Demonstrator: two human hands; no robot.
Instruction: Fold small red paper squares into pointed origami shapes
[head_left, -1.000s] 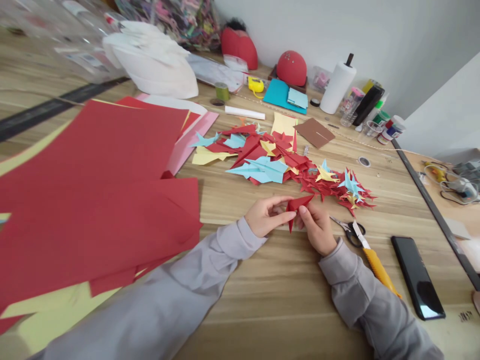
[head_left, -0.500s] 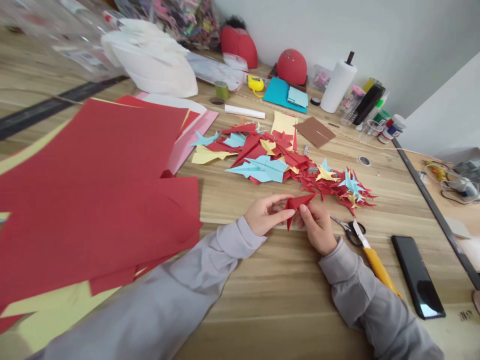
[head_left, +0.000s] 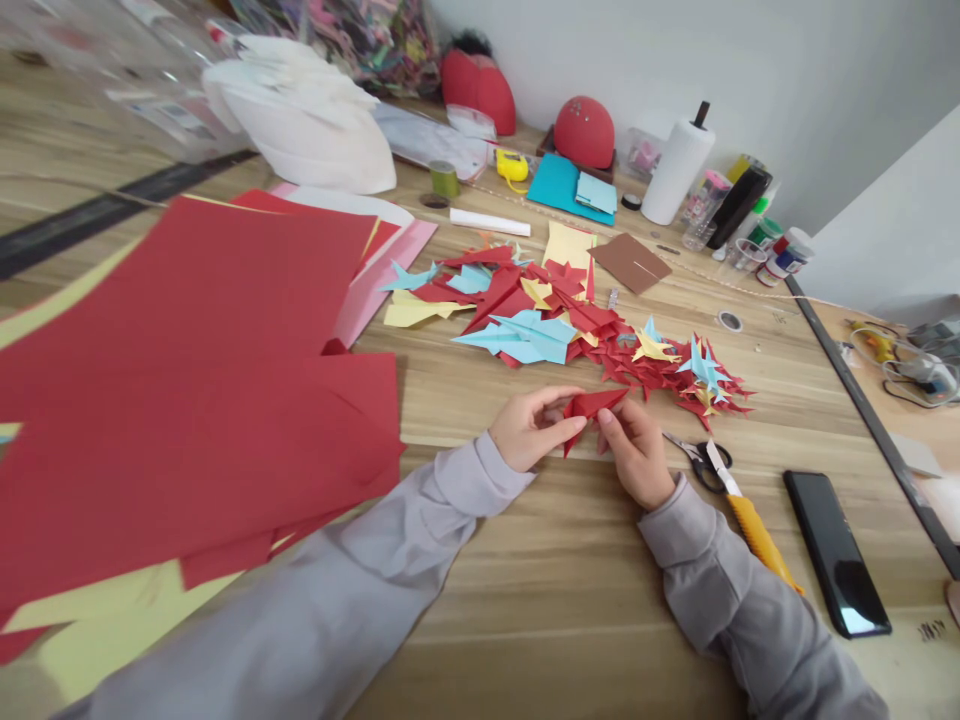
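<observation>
Between my two hands is a small piece of folded red paper [head_left: 589,406] with pointed ends. My left hand [head_left: 534,428] pinches its left part, thumb on the near side. On the other side my right hand [head_left: 634,445] has thumb and fingers closed at its right part; the fingers behind the paper are partly hidden. Just beyond lies a heap of folded paper pieces [head_left: 592,318], mostly red, some light blue and yellow. A light-blue paper plane [head_left: 525,337] rests at its near edge. Close to my right hand are black-handled scissors [head_left: 709,468] and a yellow-handled knife [head_left: 757,530].
Large red paper sheets [head_left: 210,400] cover the left of the table. A black phone [head_left: 836,553] lies at right. Along the back stand a white roll [head_left: 679,172], a yellow tape measure [head_left: 511,167], teal paper [head_left: 553,190] and several bottles. Brown paper [head_left: 630,263] lies behind the heap.
The folded red paper has shifted slightly left and tilted between my fingers, its lower point now further left. My hands stay in nearly the same place.
</observation>
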